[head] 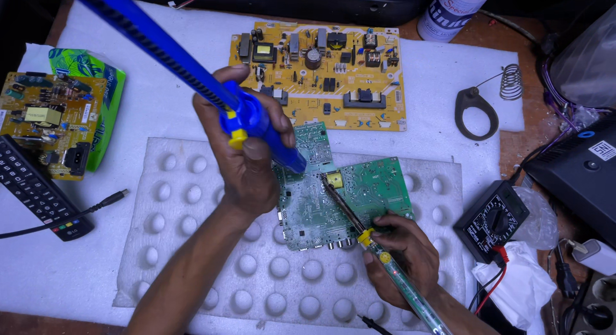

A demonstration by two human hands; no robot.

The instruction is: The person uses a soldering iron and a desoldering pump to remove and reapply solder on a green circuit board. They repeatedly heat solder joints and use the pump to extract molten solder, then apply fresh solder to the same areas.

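My left hand [242, 152] grips a blue desoldering pump [192, 72] with a yellow button, its tip resting on a green circuit board [340, 200]. The pump's long body slants up to the top left. My right hand [398, 255] holds a soldering iron [385, 258] with a clear green handle and yellow collar. Its metal tip touches the board beside a small yellow part, just right of the pump's tip. The green board lies on a white dimpled foam sheet [192, 245].
A large yellow circuit board [321, 72] lies behind. At left sit a smaller yellow board [45, 123], a green packet [102, 91] and a black remote [38, 191]. At right are a multimeter [491, 219], a soldering stand [478, 107], a spray can [449, 11] and black boxes.
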